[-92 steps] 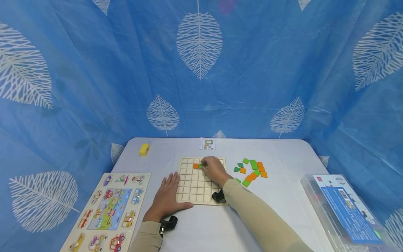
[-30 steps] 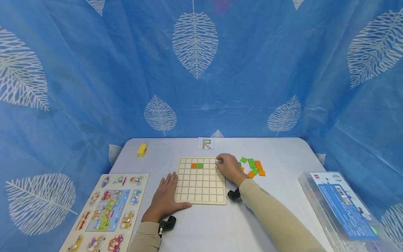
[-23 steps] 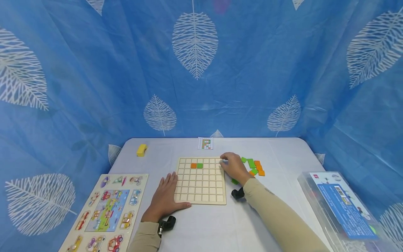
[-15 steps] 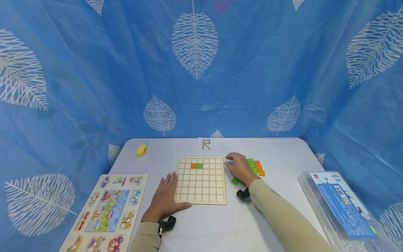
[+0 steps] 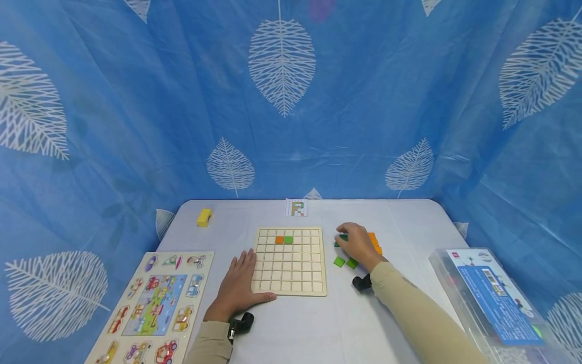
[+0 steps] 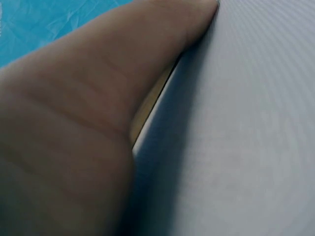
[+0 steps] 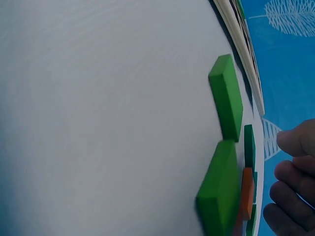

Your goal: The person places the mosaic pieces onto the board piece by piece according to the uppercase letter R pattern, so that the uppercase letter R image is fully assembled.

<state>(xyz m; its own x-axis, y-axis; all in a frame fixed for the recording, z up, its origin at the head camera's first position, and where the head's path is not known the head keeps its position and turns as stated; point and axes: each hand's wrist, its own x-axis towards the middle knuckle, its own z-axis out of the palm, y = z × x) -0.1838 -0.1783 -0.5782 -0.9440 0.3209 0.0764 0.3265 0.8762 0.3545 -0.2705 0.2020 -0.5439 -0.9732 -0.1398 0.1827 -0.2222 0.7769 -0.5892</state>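
Note:
My left hand lies with spread fingers along the left edge of a wooden grid board, its thumb by the near edge. One orange tile and one green tile sit side by side near the board's top. To the right, my right hand hovers over loose pieces, fingers loosely bent, nothing visible between them. Dark green pieces show at its fingertips, and orange tiles lie partly hidden behind it. In the right wrist view, green tiles stand out below the hand.
A small pattern card lies beyond the board. A yellow block rests at the back left. Left of the board is a vehicle picture puzzle; a clear plastic box is at the right edge.
The green tile was let go on the board beside the orange one. My right hand has moved right from the board to the loose pieces. My left hand has stayed in place.

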